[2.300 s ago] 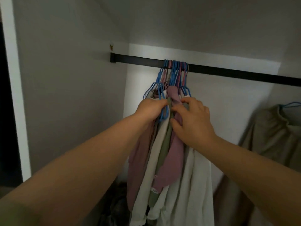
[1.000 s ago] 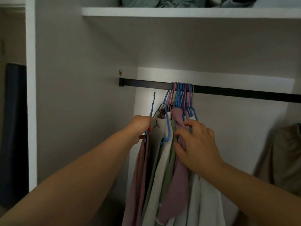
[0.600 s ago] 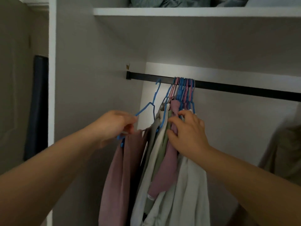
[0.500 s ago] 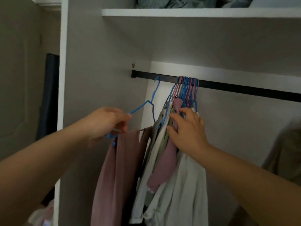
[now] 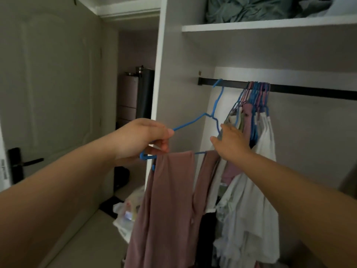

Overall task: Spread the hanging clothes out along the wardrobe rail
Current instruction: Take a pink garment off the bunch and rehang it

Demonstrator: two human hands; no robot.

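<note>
A black wardrobe rail (image 5: 309, 91) crosses the wardrobe. One blue hanger (image 5: 216, 105) hooks over the rail near its left end and carries a mauve garment (image 5: 170, 200). My left hand (image 5: 143, 138) grips that hanger's left corner. Further right, several blue and pink hangers (image 5: 257, 93) sit bunched together with white, green and mauve clothes (image 5: 251, 190) below them. My right hand (image 5: 230, 142) rests against the left side of that bunch, fingers reaching into the clothes.
A white shelf (image 5: 270, 24) above the rail holds folded grey-green fabric (image 5: 251, 8). The wardrobe's white side panel (image 5: 160, 74) stands left of the rail. A door (image 5: 48, 84) with a black handle is at far left. Bags (image 5: 127, 211) lie on the floor.
My left hand has pulled one blue hanger with the mauve garment leftwards, away from the bunch, to the rail's left end. My right hand stayed at the bunch. The view swung left.
</note>
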